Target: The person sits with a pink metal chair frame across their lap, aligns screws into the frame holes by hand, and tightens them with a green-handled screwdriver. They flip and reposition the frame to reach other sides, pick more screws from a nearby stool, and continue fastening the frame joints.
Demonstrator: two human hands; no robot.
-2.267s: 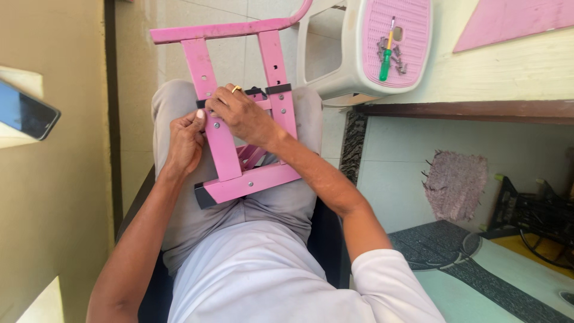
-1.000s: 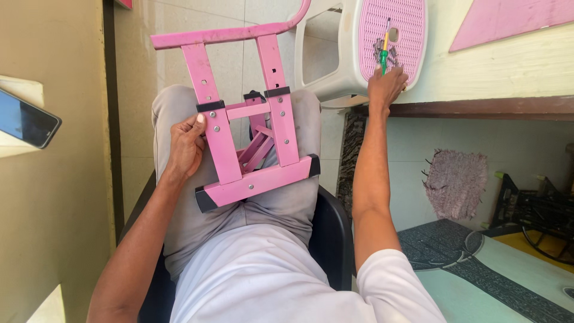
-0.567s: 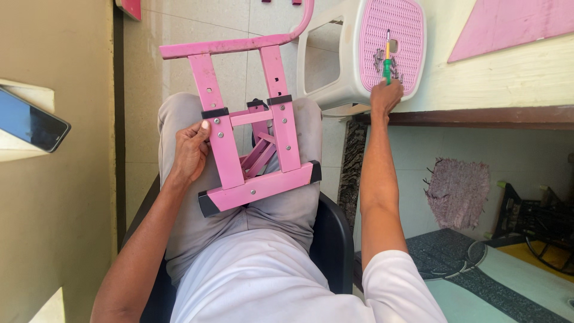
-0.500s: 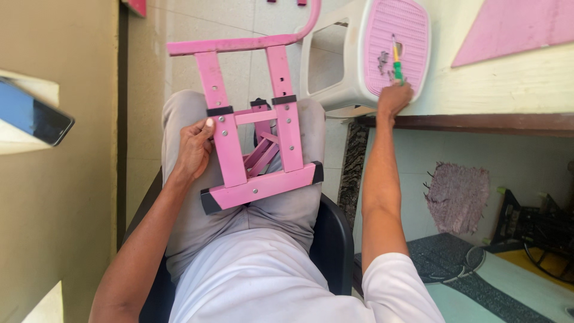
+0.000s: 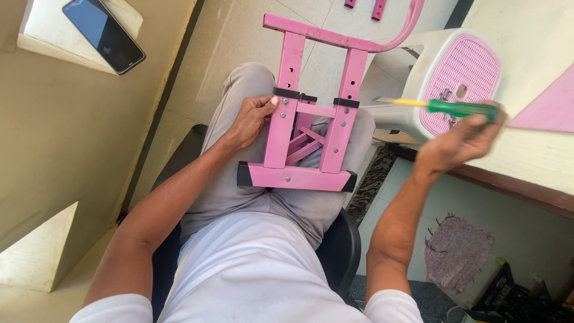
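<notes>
Pink metal frame (image 5: 311,137) lies across a seated person's lap, steadied by the left hand (image 5: 251,116), its grip closed around the left upright. To the right, the right hand (image 5: 463,140), blurred, pinches a green-handled screwdriver (image 5: 445,107) beside a pink-topped stool (image 5: 442,81). A phone (image 5: 103,33) lies far left.

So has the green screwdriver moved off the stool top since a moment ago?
Yes. The screwdriver is lifted off the white stool, held in the right hand, tip pointing toward the pink frame.
</notes>
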